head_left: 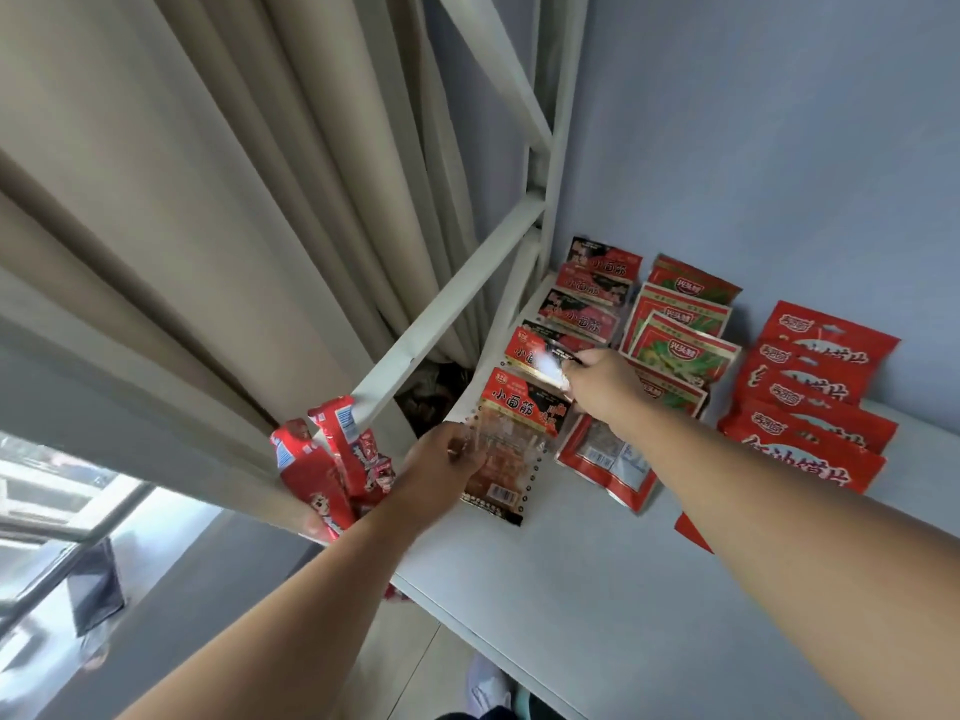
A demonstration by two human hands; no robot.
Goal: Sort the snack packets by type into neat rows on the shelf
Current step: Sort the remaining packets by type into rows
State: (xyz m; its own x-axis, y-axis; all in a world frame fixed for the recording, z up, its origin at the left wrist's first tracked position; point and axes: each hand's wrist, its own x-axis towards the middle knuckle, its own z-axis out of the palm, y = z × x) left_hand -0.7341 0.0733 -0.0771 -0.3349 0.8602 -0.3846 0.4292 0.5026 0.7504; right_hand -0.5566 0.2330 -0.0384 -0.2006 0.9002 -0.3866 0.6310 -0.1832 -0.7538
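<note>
Three rows of red snack packets lie on the white shelf (571, 563). The left row holds red-and-black packets (597, 283). The middle row holds red packets with green leaves (680, 350). The right row holds plain red packets (810, 387). My left hand (441, 459) pinches the front red-and-black packet (511, 444) by its left edge. My right hand (602, 387) grips the glossy packet behind it (540, 356) at its right side. A red packet (608, 459) lies label-down in front of the middle row.
Several red wrapped packets (332, 459) bunch at the shelf's left edge by the white frame bar (447, 309). A beige curtain (208, 200) hangs to the left. The blue wall (779, 148) backs the shelf. The shelf's front edge runs diagonally below my arms.
</note>
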